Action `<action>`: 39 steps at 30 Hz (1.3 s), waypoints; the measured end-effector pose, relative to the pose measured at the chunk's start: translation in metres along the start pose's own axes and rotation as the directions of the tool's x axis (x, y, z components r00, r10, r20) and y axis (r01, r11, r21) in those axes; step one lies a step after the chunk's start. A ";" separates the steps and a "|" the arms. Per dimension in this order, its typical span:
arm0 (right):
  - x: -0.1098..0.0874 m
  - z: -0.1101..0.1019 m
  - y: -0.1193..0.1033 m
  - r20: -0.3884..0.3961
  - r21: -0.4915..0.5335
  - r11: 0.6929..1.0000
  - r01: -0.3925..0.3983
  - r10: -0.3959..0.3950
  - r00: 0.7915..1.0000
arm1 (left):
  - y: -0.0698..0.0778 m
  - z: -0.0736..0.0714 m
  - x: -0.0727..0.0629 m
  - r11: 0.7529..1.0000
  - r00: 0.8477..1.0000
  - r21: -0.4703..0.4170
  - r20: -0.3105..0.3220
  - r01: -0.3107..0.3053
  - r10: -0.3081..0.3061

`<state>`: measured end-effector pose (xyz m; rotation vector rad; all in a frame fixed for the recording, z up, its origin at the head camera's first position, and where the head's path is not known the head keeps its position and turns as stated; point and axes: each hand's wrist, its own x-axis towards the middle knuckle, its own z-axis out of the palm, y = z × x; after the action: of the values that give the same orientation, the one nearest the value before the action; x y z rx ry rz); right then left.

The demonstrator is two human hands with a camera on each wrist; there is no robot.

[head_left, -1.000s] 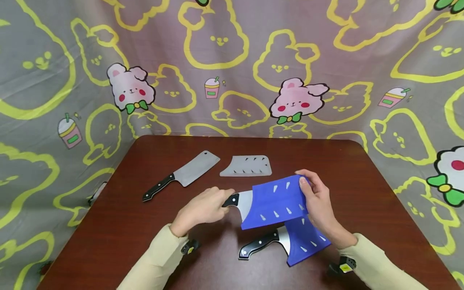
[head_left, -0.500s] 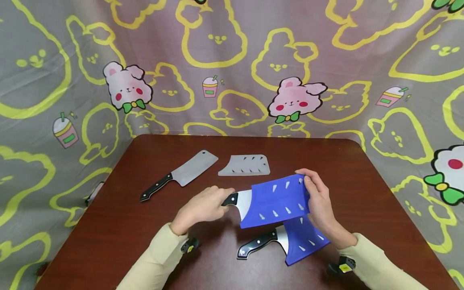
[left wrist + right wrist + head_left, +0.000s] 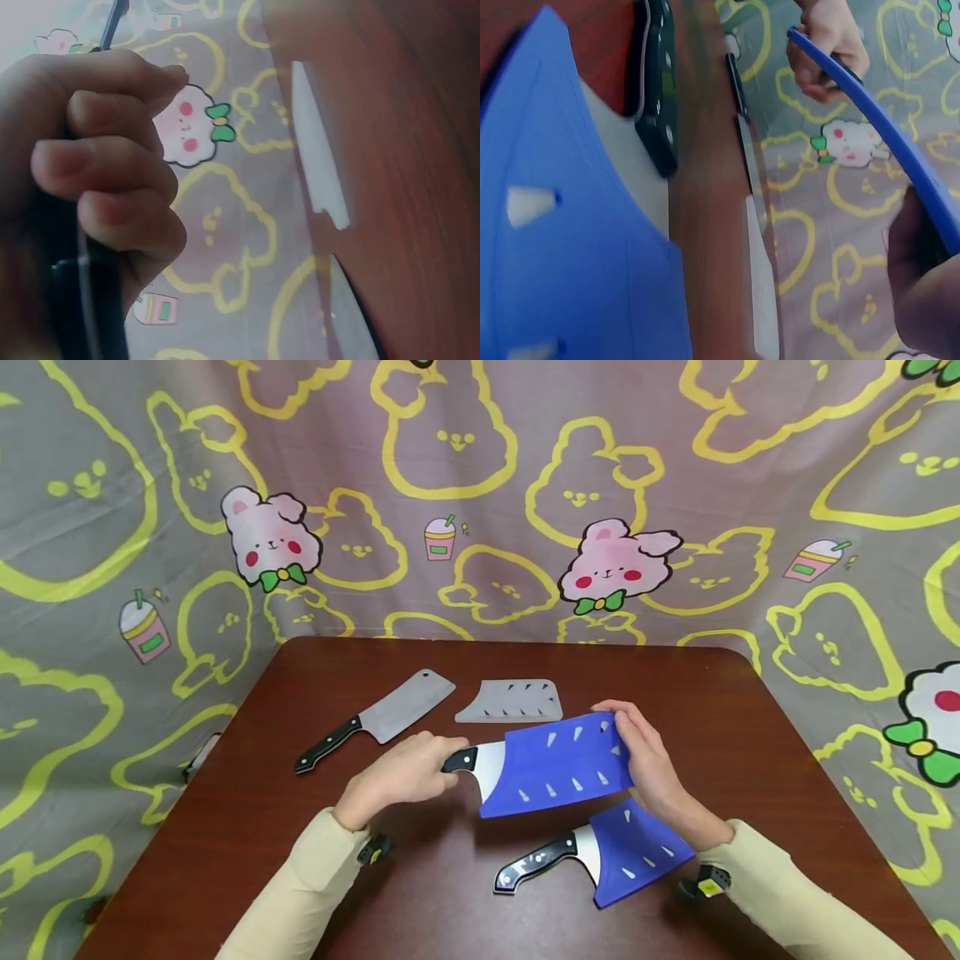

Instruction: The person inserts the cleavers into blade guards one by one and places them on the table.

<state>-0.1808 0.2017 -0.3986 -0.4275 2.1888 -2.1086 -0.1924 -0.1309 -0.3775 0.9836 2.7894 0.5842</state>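
My left hand (image 3: pixel 405 777) grips the black handle (image 3: pixel 460 760) of a cleaver held above the table. A blue blade cover (image 3: pixel 562 764) with slots encloses most of its blade, leaving a strip of steel bare beside the handle. My right hand (image 3: pixel 652 768) pinches the far end of that cover, thumb on the near face. Below it lies a second cleaver (image 3: pixel 536 862) in a matching blue cover (image 3: pixel 637 852). In the left wrist view, curled fingers (image 3: pixel 127 172) wrap the handle. The right wrist view shows the held cover (image 3: pixel 885 135) edge-on, with the left hand beyond it.
Farther back on the brown table (image 3: pixel 675 685), a bare cleaver (image 3: pixel 405 706) with a black handle lies at the left. To its right lies a grey slotted blade cover (image 3: pixel 517 700). A patterned curtain (image 3: pixel 480 510) hangs around the table's back and sides.
Both hands have shifted slightly left and up with the covered cleaver. More of the second cleaver's blue cover shows beneath it. The things on the table have stayed put.
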 end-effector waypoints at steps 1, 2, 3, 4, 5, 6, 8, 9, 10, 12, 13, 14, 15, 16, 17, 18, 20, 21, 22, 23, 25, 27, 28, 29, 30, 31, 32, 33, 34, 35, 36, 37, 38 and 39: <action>0.001 -0.002 0.001 0.008 -0.034 0.999 -0.022 0.022 1.000 | -0.002 0.001 0.001 1.000 1.000 -0.003 -0.002 0.006 -0.006; 0.003 -0.004 0.003 0.020 -0.069 0.997 -0.045 0.046 0.999 | -0.005 0.002 0.001 1.000 1.000 -0.003 -0.003 0.011 -0.011; 0.005 -0.006 0.005 0.035 -0.103 0.993 -0.064 0.068 0.997 | -0.007 0.004 0.002 1.000 1.000 -0.009 -0.005 0.016 -0.016; 0.007 -0.009 0.007 0.051 -0.139 0.987 -0.082 0.089 0.995 | -0.009 0.006 0.003 1.000 1.000 -0.015 -0.005 0.021 -0.021; 0.009 -0.011 0.010 0.068 -0.163 0.982 -0.096 0.109 0.992 | -0.012 0.008 0.004 0.999 1.000 -0.015 -0.002 0.030 -0.030; 0.012 -0.014 0.013 0.083 -0.183 0.977 -0.110 0.127 0.988 | -0.014 0.010 0.005 0.999 0.999 -0.022 0.007 0.043 -0.043; 0.018 -0.018 0.021 0.108 -0.214 0.968 -0.134 0.160 0.981 | -0.019 0.016 0.008 0.998 0.998 -0.030 0.022 0.057 -0.056; 0.021 -0.020 0.024 0.117 -0.225 0.964 -0.142 0.172 0.978 | -0.021 0.019 0.009 0.997 0.998 -0.032 0.029 0.063 -0.062; 0.024 -0.021 0.028 0.127 -0.228 0.962 -0.154 0.186 0.974 | -0.023 0.022 0.010 0.997 0.997 -0.032 0.037 0.070 -0.069; 0.029 -0.025 0.035 0.148 -0.235 0.955 -0.179 0.218 0.965 | -0.027 0.026 0.013 0.996 0.995 -0.035 0.056 0.082 -0.080; 0.032 -0.026 0.038 0.157 -0.244 0.951 -0.192 0.234 0.960 | -0.029 0.029 0.014 0.996 0.995 -0.031 0.063 0.083 -0.081; 0.034 -0.027 0.041 0.166 -0.253 0.946 -0.203 0.249 0.954 | -0.031 0.031 0.015 0.996 0.994 -0.033 0.074 0.086 -0.084; 0.036 -0.029 0.043 0.179 -0.264 0.941 -0.211 0.263 0.948 | -0.032 0.032 0.016 0.995 0.993 -0.039 0.086 0.087 -0.084; 0.038 -0.030 0.046 0.191 -0.276 0.936 -0.217 0.275 0.942 | -0.034 0.034 0.017 0.994 0.991 -0.049 0.101 0.093 -0.087; 0.040 -0.032 0.048 0.203 -0.289 0.932 -0.221 0.285 0.937 | -0.035 0.036 0.018 0.993 0.989 -0.059 0.114 0.098 -0.091; 0.042 -0.033 0.050 0.213 -0.303 0.927 -0.223 0.294 0.932 | -0.036 0.038 0.018 0.992 0.987 -0.068 0.126 0.105 -0.096; 0.045 -0.035 0.053 0.232 -0.320 0.921 -0.223 0.304 0.924 | -0.037 0.040 0.020 0.989 0.984 -0.089 0.145 0.119 -0.105; 0.046 -0.036 0.054 0.241 -0.327 0.920 -0.215 0.302 0.923 | -0.037 0.042 0.020 0.988 0.982 -0.093 0.151 0.125 -0.110; 0.047 -0.037 0.055 0.246 -0.337 0.919 -0.205 0.296 0.923 | -0.037 0.042 0.021 0.986 0.980 -0.100 0.157 0.136 -0.119; 0.048 -0.037 0.056 0.243 -0.353 0.915 -0.193 0.289 0.926 | -0.038 0.042 0.021 0.984 0.978 -0.101 0.161 0.146 -0.129; 0.051 -0.037 0.056 0.230 -0.403 0.901 -0.160 0.268 0.936 | -0.037 0.039 0.020 0.982 0.976 -0.096 0.165 0.160 -0.143; 0.054 -0.038 0.055 0.218 -0.471 0.875 -0.111 0.238 0.946 | -0.037 0.035 0.019 0.980 0.973 -0.092 0.168 0.177 -0.160; 0.055 -0.038 0.054 0.206 -0.512 0.854 -0.092 0.226 0.952 | -0.037 0.033 0.018 0.978 0.970 -0.094 0.173 0.187 -0.169; 0.057 -0.038 0.053 0.193 -0.543 0.836 -0.081 0.218 0.957 | -0.037 0.031 0.017 0.976 0.968 -0.089 0.175 0.197 -0.179; 0.060 -0.038 0.053 0.188 -0.564 0.823 -0.069 0.209 0.960 | -0.037 0.029 0.015 0.976 0.967 -0.087 0.176 0.200 -0.182; 0.062 -0.039 0.052 0.185 -0.578 0.814 -0.057 0.199 0.962 | -0.038 0.026 0.014 0.975 0.967 -0.090 0.177 0.203 -0.185; 0.064 -0.040 0.051 0.181 -0.587 0.808 -0.050 0.191 0.965 | -0.039 0.024 0.012 0.974 0.966 -0.089 0.178 0.207 -0.189; 0.067 -0.041 0.050 0.175 -0.591 0.805 -0.046 0.184 0.967 | -0.040 0.021 0.011 0.974 0.965 -0.091 0.180 0.208 -0.190; 0.069 -0.041 0.049 0.170 -0.589 0.807 -0.047 0.181 0.969 | -0.041 0.018 0.009 0.974 0.966 -0.088 0.177 0.207 -0.189; 0.072 -0.042 0.049 0.169 -0.581 0.813 -0.049 0.179 0.969 | -0.043 0.015 0.007 0.975 0.967 -0.086 0.173 0.205 -0.188; 0.074 -0.042 0.048 0.171 -0.575 0.817 -0.044 0.172 0.970 | -0.044 0.012 0.005 0.975 0.968 -0.089 0.171 0.202 -0.185; 0.076 -0.041 0.048 0.171 -0.569 0.821 -0.042 0.168 0.971 | -0.046 0.009 0.002 0.974 0.967 -0.090 0.168 0.206 -0.189; 0.079 -0.040 0.047 0.172 -0.566 0.823 -0.040 0.166 0.971 | -0.048 0.006 0.000 0.972 0.966 -0.091 0.168 0.214 -0.197; 0.081 -0.039 0.047 0.172 -0.564 0.825 -0.040 0.164 0.971 | -0.049 0.002 -0.002 0.971 0.965 -0.092 0.168 0.220 -0.203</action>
<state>-0.2749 0.2201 -0.4313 -0.5231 2.5908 -1.2580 -0.2186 -0.1668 -0.3994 0.6672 2.6450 0.5943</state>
